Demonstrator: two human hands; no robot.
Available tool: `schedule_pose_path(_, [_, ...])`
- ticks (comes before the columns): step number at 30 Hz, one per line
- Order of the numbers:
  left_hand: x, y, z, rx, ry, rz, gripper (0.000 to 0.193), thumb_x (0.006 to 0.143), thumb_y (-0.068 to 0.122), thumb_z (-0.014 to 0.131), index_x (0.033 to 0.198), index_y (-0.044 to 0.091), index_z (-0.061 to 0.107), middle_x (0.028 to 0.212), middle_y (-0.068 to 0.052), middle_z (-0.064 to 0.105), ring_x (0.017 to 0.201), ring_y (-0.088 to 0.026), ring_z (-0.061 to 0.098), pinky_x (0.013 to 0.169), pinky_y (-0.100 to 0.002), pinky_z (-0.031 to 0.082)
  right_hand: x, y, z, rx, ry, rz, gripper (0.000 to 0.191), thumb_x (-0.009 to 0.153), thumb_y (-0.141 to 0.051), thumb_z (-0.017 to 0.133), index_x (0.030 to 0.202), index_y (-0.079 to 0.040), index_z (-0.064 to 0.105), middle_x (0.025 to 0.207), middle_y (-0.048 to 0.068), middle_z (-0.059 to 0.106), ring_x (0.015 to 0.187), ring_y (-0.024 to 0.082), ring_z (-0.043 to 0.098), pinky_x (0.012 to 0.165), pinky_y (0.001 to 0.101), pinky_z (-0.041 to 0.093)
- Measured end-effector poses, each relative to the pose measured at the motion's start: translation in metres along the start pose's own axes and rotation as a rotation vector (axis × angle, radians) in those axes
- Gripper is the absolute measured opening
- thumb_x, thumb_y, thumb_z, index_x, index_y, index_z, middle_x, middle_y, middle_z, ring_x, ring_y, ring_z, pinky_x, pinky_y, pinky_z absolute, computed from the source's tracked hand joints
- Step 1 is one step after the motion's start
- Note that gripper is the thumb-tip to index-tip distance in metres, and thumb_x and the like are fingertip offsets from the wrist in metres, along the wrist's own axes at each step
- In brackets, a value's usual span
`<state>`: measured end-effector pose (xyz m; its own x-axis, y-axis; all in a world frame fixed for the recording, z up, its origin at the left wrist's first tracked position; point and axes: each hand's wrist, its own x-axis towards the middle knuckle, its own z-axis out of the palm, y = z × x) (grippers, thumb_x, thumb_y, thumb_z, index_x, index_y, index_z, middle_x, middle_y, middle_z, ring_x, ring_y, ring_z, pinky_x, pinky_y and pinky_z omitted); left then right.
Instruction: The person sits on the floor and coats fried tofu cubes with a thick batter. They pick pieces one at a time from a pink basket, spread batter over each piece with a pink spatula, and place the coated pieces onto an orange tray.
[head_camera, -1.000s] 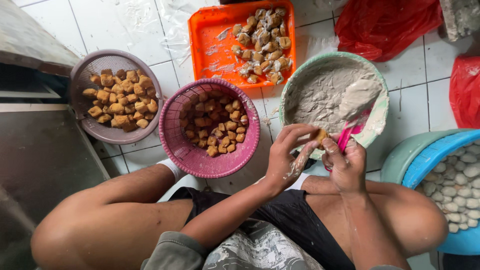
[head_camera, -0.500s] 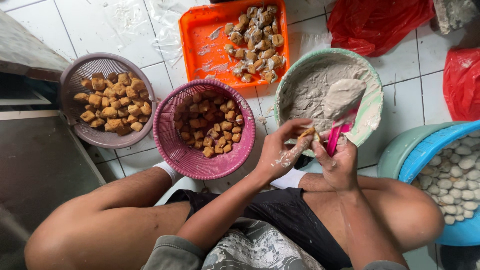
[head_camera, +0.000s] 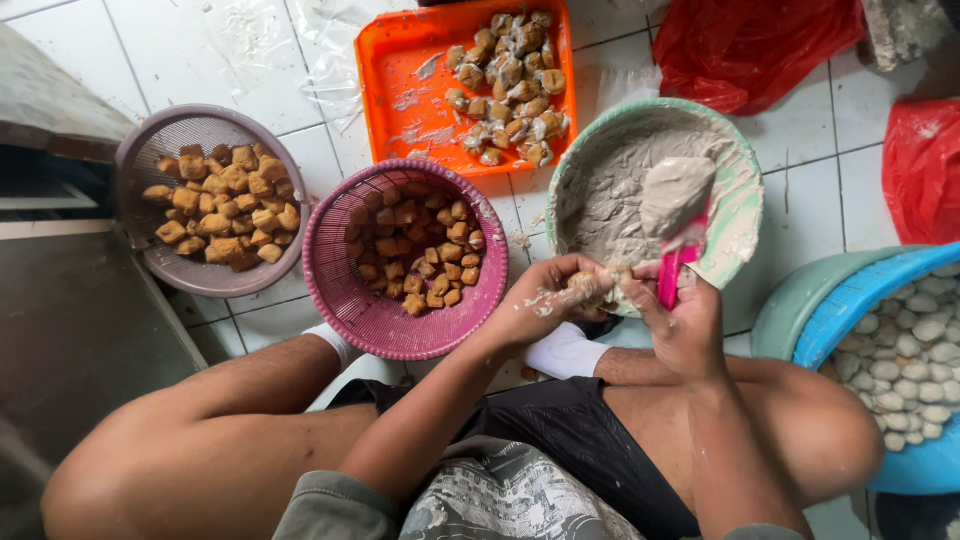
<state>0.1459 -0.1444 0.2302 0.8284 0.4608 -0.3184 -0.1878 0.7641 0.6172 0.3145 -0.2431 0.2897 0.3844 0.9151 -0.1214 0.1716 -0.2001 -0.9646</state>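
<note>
The fingers of the left hand (head_camera: 548, 300) close around a brown tofu puff (head_camera: 583, 287) smeared with grey paste, held just at the near rim of the pale green bowl (head_camera: 745, 215). The right hand (head_camera: 685, 320) grips a pink spatula (head_camera: 672, 268) whose blade, loaded with paste, rests in that bowl. To the left sits a pink basket (head_camera: 335, 290) of fried tofu pieces, then a purple basket (head_camera: 150, 150); beyond them, an orange tray (head_camera: 400, 90) on the tiled floor.
</note>
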Motion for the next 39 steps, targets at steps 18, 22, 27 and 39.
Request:
schedule_pose_path(18, [-0.03,0.063,0.019,0.078,-0.037,0.479,0.073,0.098,0.015,0.076,0.16,0.002,0.039,0.156,-0.004,0.053,0.144,-0.014,0.053,0.123,-0.03,0.043,0.004,-0.041,-0.004,-0.681,0.02,-0.256,0.027,0.112,-0.017,0.052,0.131,-0.003,0.066,0.103,0.017,0.062,0.092,0.034,0.064,0.08,0.0414,0.05])
schedule_pose_path(22, [-0.022,0.056,0.015,0.322,0.187,0.403,0.073,0.086,0.016,0.083,0.151,0.001,0.055,0.14,-0.008,0.067,0.129,-0.017,0.062,0.114,-0.033,0.047,0.0,-0.041,-0.004,-0.794,0.119,-0.4,0.023,0.111,-0.015,0.061,0.13,-0.006,0.069,0.106,0.015,0.062,0.097,0.034,0.063,0.085,0.0423,0.05])
schedule_pose_path(27, [-0.018,0.048,0.006,0.357,0.312,0.485,0.046,0.089,0.018,0.085,0.128,0.0,0.068,0.122,-0.009,0.074,0.117,-0.016,0.066,0.111,-0.032,0.05,-0.005,-0.036,-0.009,-0.916,0.148,-0.515,0.022,0.105,-0.016,0.071,0.125,-0.006,0.073,0.101,0.012,0.064,0.093,0.032,0.062,0.088,0.0434,0.048])
schedule_pose_path(39, [0.031,-0.017,-0.076,0.021,0.678,-0.069,0.044,0.089,0.039,0.066,0.118,0.007,0.065,0.118,-0.009,0.07,0.104,-0.021,0.058,0.082,-0.036,0.041,0.001,-0.011,-0.018,-0.048,0.096,0.071,0.031,0.115,-0.018,0.049,0.129,0.004,0.066,0.086,-0.004,0.048,0.079,0.005,0.039,0.071,0.0216,0.034])
